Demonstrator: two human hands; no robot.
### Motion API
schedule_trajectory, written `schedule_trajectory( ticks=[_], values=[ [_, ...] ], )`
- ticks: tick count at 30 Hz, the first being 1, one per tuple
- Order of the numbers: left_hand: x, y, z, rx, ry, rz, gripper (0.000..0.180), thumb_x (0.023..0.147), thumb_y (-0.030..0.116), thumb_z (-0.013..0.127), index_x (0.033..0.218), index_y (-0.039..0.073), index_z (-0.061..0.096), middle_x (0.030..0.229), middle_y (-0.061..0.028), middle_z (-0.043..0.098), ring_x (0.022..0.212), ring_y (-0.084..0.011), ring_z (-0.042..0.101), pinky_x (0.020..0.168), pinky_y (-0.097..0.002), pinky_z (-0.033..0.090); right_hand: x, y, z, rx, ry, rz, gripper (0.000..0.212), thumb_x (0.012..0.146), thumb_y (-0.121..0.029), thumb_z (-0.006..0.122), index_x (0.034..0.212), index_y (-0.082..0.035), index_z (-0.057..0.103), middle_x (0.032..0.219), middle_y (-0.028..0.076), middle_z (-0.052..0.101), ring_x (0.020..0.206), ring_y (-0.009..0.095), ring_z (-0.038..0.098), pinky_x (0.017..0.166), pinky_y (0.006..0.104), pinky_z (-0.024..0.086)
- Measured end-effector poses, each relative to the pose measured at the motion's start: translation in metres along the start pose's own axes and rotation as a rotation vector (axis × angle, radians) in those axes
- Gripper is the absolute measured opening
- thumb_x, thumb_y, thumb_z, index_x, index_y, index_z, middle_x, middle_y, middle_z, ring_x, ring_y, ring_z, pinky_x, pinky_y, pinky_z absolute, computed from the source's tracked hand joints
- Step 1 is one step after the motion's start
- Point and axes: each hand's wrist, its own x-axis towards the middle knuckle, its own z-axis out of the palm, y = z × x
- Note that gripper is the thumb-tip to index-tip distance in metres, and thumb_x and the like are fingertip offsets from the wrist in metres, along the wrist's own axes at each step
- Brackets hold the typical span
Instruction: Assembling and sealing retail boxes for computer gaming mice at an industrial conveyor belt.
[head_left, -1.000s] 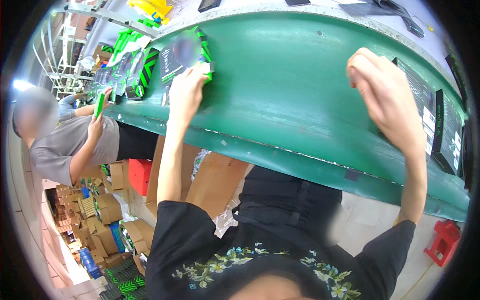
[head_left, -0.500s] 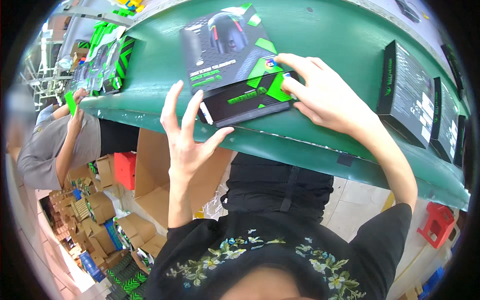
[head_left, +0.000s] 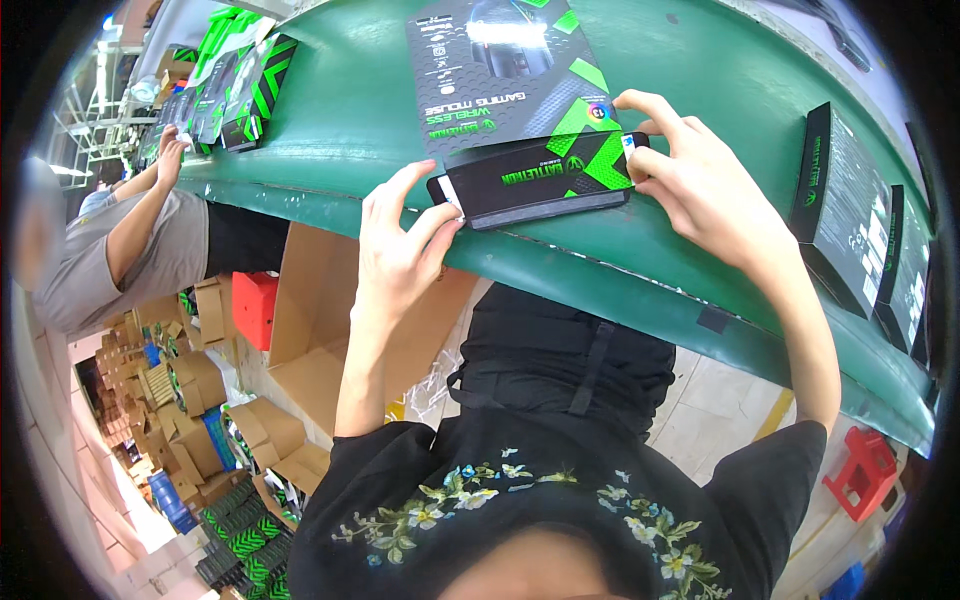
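Observation:
A black and green computer-mouse box (head_left: 500,95) lies on the green table, its printed face up and a picture of the mouse at its far end. At its near end, a black end flap (head_left: 540,180) with green print stands out toward me. My left hand (head_left: 400,235) holds the white-edged side tab at the flap's left end between thumb and fingers. At the right end, my right hand (head_left: 690,175) grips the box corner, with its thumb by the other side tab and its index finger along the edge.
More mouse boxes (head_left: 845,215) stand at the right of the green table (head_left: 350,90). Several green and black packages (head_left: 250,95) lie at the far left, near a seated co-worker (head_left: 150,240). Below are a cardboard carton (head_left: 320,300), a red stool (head_left: 255,310) and another red stool (head_left: 862,472).
My left hand has come in from beside the box and closed on its left tab. The box and my right hand appear farther right in view. The co-worker's hands have moved.

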Motion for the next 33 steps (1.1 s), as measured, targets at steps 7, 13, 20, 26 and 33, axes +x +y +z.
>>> schedule_trajectory(
  ticks=[7, 13, 20, 26, 33],
  values=[
    [0.004, 0.007, 0.000, 0.003, -0.095, -0.027, 0.019, 0.071, 0.002, 0.077, 0.087, 0.008, 0.069, 0.133, -0.0144, 0.053, 0.118, -0.0320, 0.054, 0.096, -0.0411, 0.043, 0.000, -0.004, -0.006, -0.006, -0.091, 0.086, 0.010, 0.082, 0.001, 0.064, 0.087, 0.000, 0.055, 0.135, 0.011, 0.043, 0.103, 0.031, 0.056, 0.089, 0.0413, 0.045],
    [0.004, 0.008, 0.007, -0.021, -0.081, -0.076, 0.018, 0.074, -0.001, 0.073, 0.088, 0.006, 0.065, 0.130, -0.0139, 0.051, 0.108, -0.0310, 0.057, 0.090, -0.0421, 0.046, 0.002, -0.001, -0.012, 0.018, -0.150, 0.133, 0.012, 0.083, 0.001, 0.063, 0.087, -0.002, 0.052, 0.133, 0.011, 0.044, 0.103, 0.030, 0.056, 0.089, 0.0404, 0.043],
    [0.004, 0.012, 0.007, -0.084, -0.077, -0.128, 0.021, 0.073, -0.001, 0.075, 0.091, 0.007, 0.066, 0.128, -0.0147, 0.049, 0.105, -0.0306, 0.058, 0.089, -0.0405, 0.048, -0.006, 0.007, -0.006, -0.018, -0.058, 0.038, 0.012, 0.083, -0.003, 0.064, 0.091, -0.003, 0.055, 0.122, 0.012, 0.049, 0.086, 0.031, 0.057, 0.085, 0.0402, 0.045],
    [0.001, 0.009, 0.005, -0.080, -0.042, -0.060, 0.024, 0.071, -0.001, 0.078, 0.091, 0.007, 0.068, 0.130, -0.0151, 0.049, 0.111, -0.0324, 0.056, 0.094, -0.0420, 0.048, -0.005, 0.005, -0.007, -0.061, -0.036, 0.014, 0.011, 0.081, -0.004, 0.065, 0.090, -0.002, 0.059, 0.122, 0.011, 0.050, 0.086, 0.032, 0.055, 0.084, 0.0408, 0.047],
    [0.004, 0.013, 0.006, -0.014, -0.036, 0.014, 0.021, 0.071, 0.004, 0.077, 0.089, 0.011, 0.068, 0.122, -0.0104, 0.058, 0.102, -0.0263, 0.058, 0.091, -0.0398, 0.041, -0.006, 0.001, -0.009, -0.036, -0.061, 0.079, 0.009, 0.081, -0.003, 0.064, 0.088, 0.000, 0.060, 0.119, 0.012, 0.051, 0.087, 0.032, 0.055, 0.084, 0.0407, 0.047]
  ],
)
